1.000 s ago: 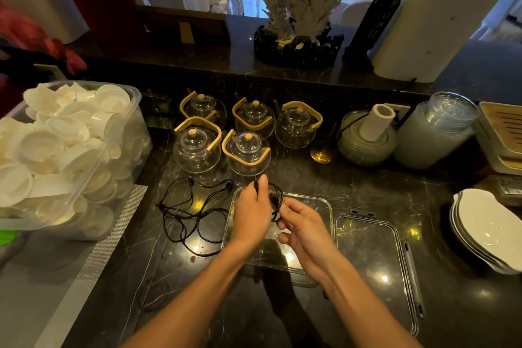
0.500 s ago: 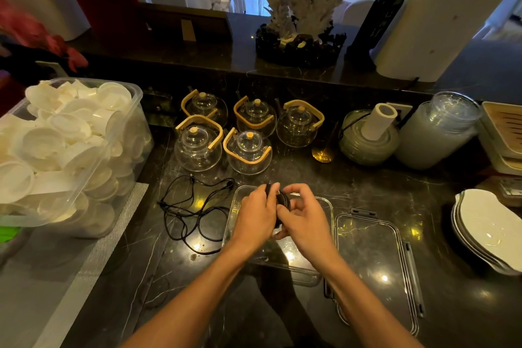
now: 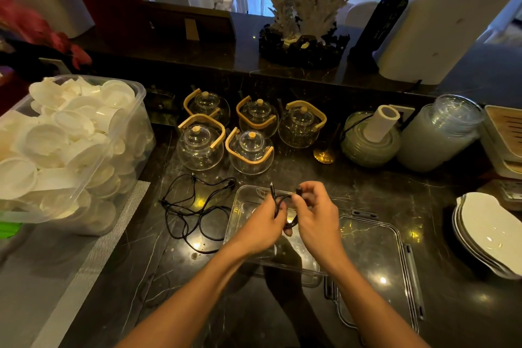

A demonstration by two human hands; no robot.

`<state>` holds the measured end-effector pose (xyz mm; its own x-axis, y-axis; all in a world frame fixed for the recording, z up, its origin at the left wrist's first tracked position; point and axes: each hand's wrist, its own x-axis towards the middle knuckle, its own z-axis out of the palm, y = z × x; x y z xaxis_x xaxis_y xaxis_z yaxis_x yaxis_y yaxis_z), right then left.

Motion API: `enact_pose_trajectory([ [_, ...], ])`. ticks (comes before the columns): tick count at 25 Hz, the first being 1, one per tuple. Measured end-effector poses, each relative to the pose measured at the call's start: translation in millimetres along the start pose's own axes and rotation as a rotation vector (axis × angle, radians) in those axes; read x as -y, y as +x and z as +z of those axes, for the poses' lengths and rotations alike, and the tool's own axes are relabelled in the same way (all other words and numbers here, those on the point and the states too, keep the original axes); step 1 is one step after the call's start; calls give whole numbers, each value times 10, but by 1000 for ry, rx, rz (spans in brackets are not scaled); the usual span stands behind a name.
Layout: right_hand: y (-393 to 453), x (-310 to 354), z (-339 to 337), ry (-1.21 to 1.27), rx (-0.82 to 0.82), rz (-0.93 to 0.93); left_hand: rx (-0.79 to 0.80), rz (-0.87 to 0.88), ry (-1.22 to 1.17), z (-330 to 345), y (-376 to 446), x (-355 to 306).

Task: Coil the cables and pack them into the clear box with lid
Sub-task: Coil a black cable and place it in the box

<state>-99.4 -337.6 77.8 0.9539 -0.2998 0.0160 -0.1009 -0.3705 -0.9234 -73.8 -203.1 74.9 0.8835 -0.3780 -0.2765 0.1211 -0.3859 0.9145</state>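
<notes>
Over the clear box (image 3: 240,200) on the dark counter, both my hands hold a short black coiled cable (image 3: 278,200). My left hand (image 3: 262,223) grips the coil, with one plug end sticking up above its fingers. My right hand (image 3: 316,212) pinches the other plug end between thumb and fingers. A second black cable (image 3: 195,206) lies loose and tangled on the counter to the left of the box. The clear lid (image 3: 375,257) lies flat to the right of the box.
Several glass teapots (image 3: 248,150) with wooden handles stand behind the box. A big clear tub of white cups (image 3: 65,150) fills the left. White plates (image 3: 491,232) are stacked at the right edge, glass jars (image 3: 440,133) at the back right.
My hands have drawn slightly apart over the box. The right hand now pinches a plug end out of the coil, and one plug sticks up above the left hand.
</notes>
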Motion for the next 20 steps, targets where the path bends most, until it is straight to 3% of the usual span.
enact_pose_trajectory([
  [3,51,19,-16,59,-33,41,67,-40,30,7,9,57],
  [7,107,59,-120,429,-128,221,178,-92,-91,-77,24,34],
  [9,126,53,-155,448,-78,274,208,-72,-154,-86,28,32],
  [11,123,32,-142,431,-3,312,154,-54,-174,-53,48,20],
  [15,54,-5,-63,412,44,317,-105,-16,-192,36,126,32],
  [20,22,-48,-8,396,91,332,-200,2,-222,89,139,71],
])
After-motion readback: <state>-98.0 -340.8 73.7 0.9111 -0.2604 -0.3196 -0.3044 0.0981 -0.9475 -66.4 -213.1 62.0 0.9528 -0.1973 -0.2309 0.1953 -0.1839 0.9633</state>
